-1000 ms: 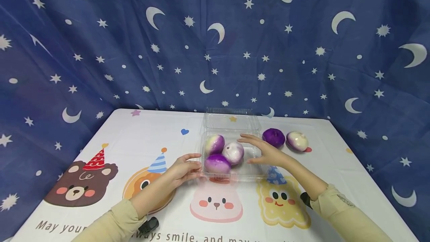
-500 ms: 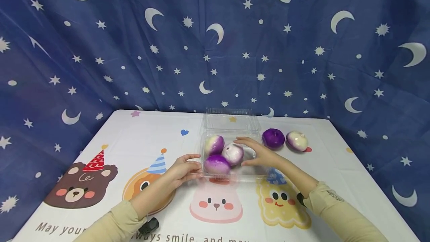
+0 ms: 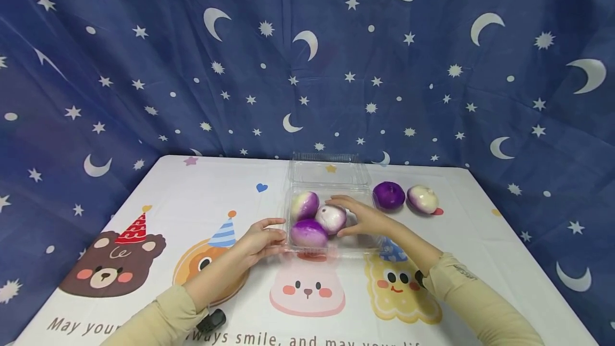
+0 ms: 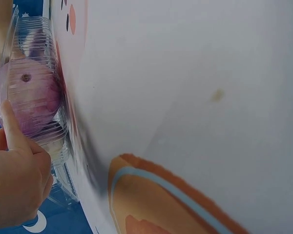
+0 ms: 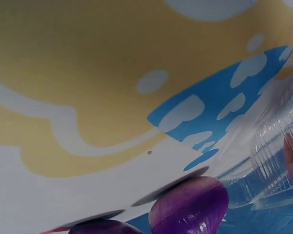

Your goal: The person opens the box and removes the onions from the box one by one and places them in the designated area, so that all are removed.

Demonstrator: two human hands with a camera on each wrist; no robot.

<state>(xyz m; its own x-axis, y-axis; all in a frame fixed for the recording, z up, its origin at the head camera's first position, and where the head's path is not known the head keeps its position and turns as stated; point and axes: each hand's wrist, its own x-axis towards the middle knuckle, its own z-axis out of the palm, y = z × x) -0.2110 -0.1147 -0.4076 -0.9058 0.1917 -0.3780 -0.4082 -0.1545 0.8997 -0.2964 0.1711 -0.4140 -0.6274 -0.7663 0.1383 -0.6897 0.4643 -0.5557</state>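
Note:
A clear plastic clamshell box (image 3: pixel 355 243) stands on the table with its lid (image 3: pixel 329 173) raised back. Inside sit a white-and-purple onion (image 3: pixel 331 219), a purple onion (image 3: pixel 309 235) at the front and a pale-and-purple onion (image 3: pixel 305 206) behind it. My left hand (image 3: pixel 259 242) rests its fingers against the box's left wall; in the left wrist view its index finger (image 4: pixel 13 129) lies straight along the plastic. Over the box, my right hand (image 3: pixel 367 218) spans the white-and-purple onion, fingers on the far side and thumb nearer me. Whether they touch it I cannot tell.
Just right of the box lies a dark purple onion (image 3: pixel 388 196), beside another pale-and-purple onion (image 3: pixel 423 199). A white tablecloth (image 3: pixel 216 180) printed with cartoon figures covers the table. Behind it hangs a blue curtain (image 3: pixel 269 68) with moons and stars.
My right hand has moved left, from the box's right part to around the white-and-purple onion. My left hand has stayed at the box's left wall.

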